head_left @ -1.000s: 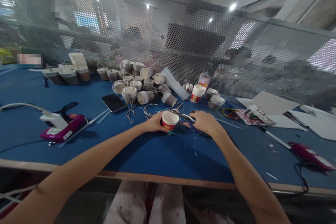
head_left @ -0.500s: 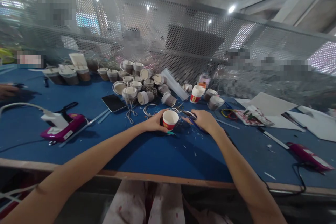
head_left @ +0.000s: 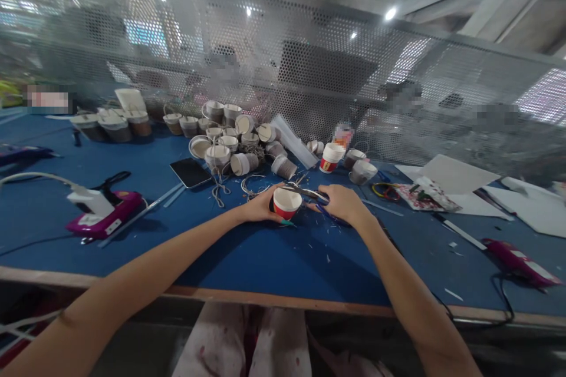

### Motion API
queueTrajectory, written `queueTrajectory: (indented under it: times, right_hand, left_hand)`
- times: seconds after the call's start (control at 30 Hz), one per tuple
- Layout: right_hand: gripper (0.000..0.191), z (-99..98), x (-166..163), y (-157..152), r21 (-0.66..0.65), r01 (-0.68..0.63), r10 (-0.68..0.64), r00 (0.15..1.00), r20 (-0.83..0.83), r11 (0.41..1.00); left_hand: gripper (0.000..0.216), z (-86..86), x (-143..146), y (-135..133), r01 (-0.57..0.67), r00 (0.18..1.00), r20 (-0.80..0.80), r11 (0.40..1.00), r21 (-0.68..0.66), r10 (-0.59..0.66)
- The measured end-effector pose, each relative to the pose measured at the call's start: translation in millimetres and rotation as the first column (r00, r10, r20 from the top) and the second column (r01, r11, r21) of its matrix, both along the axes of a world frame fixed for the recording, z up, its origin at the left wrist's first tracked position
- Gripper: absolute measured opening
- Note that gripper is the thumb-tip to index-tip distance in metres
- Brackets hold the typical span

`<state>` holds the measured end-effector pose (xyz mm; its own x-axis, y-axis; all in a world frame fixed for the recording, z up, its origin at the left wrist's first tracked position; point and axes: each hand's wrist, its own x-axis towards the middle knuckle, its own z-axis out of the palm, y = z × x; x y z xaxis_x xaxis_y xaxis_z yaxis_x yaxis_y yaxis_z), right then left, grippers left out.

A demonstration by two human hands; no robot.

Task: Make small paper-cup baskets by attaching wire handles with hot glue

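A red and white paper cup [head_left: 286, 212] is held upright just above the blue table, with my left hand [head_left: 260, 206] wrapped round its left side. My right hand [head_left: 338, 203] grips a pair of scissors [head_left: 309, 192] with dark blades and blue handles. The blades reach left across the far rim of the cup; I cannot tell whether they cut into it. Behind the cup lie loops of white cord [head_left: 250, 185] and thin scraps. A stack of similar paper cups [head_left: 331, 159] stands beyond my right hand.
Many small cord-wrapped buckets [head_left: 218, 156] are heaped at the back. A phone [head_left: 190, 172] lies to the left, near a purple power strip [head_left: 106, 215] with a plugged-in charger. Another purple strip [head_left: 522, 262] and white sheets [head_left: 455, 177] lie right. A perforated metal screen [head_left: 327, 70] borders the table.
The scissors have moved left, from beside the cup to across its rim. My left hand and the cup stay nearly in place. Another person's hand at the far left has gone from view.
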<state>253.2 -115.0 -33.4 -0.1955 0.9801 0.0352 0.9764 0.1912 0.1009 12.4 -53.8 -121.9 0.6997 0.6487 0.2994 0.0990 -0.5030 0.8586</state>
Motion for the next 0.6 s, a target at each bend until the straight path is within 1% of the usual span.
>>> queueTrajectory:
  times: [0.13,0.23,0.37,0.47,0.6]
  right_hand:
    - [0.05,0.9,2.1,-1.1,0.017,-0.027,0.027,0.999,0.02,0.999]
    - [0.05,4.1,1.0,-4.3,0.011,-0.024,0.023,0.999,0.022,1.0]
    - [0.052,7.4,-2.9,-10.4,-0.027,0.002,-0.001,1.0,0.023,1.0]
    - [0.057,6.7,-5.2,-14.4,-0.02,0.035,-0.034,0.999,0.033,0.999]
    - [0.062,4.8,-7.8,-18.3,-0.006,0.038,-0.038,0.998,0.059,0.999]
  left_hand:
    - [0.095,-0.7,-1.8,4.7,0.124,0.992,0.039,0.992,-0.007,-0.124]
    - [0.09,-0.7,-2.4,5.5,0.17,0.984,0.062,0.985,-0.03,-0.168]
    - [0.091,-2.6,-1.5,5.2,0.164,0.984,0.08,0.986,-0.034,-0.161]
    - [0.092,-3.8,-0.8,4.9,0.159,0.983,0.097,0.987,-0.031,-0.155]
    - [0.089,-1.8,-0.2,2.9,0.148,0.984,0.1,0.989,-0.016,-0.146]
